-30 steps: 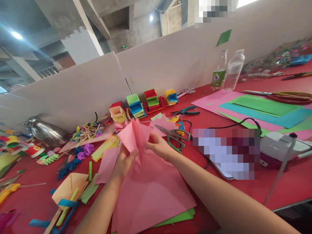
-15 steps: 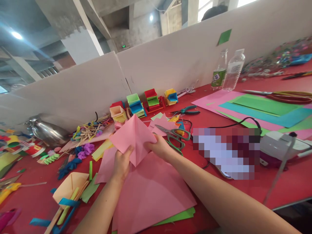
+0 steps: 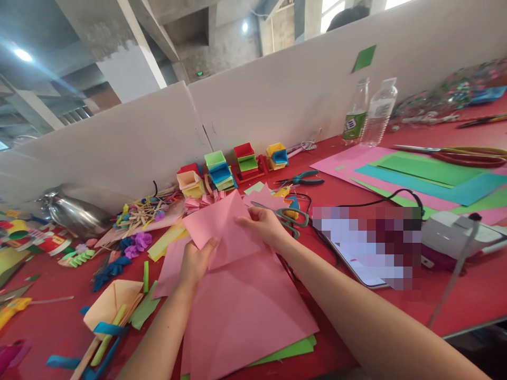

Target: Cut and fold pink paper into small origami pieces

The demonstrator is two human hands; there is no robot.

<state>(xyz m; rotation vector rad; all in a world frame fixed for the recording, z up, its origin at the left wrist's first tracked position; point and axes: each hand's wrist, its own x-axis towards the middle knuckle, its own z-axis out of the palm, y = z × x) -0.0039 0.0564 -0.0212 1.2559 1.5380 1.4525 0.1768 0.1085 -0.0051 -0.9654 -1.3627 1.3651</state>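
Between my two hands is a creased sheet of pink paper (image 3: pixel 222 227), raised over larger pink sheets (image 3: pixel 253 316) on the table. My left hand (image 3: pixel 198 258) pinches its lower left edge, thumb on top. At the upper right, my right hand (image 3: pixel 263 227) grips the sheet with thumb and fingers; the fingertips behind it are partly hidden. Green-handled scissors (image 3: pixel 295 215) lie just beyond my right hand, partly covered by it. Pink paper scraps (image 3: pixel 204 201) lie behind the held sheet.
Small folded paper boxes (image 3: pixel 219 170) stand along the white partition (image 3: pixel 138 126). A phone (image 3: pixel 356 253) lies to the right, beside a white and purple device (image 3: pixel 451 237). At left are a metal jug (image 3: pixel 75 214) and a peach paper box (image 3: pixel 113 306). Pliers (image 3: pixel 303 178) lie farther back.
The pink paper has turned from a diamond with a central crease to a flatter, tilted position. My right hand has shifted slightly right and up along it.
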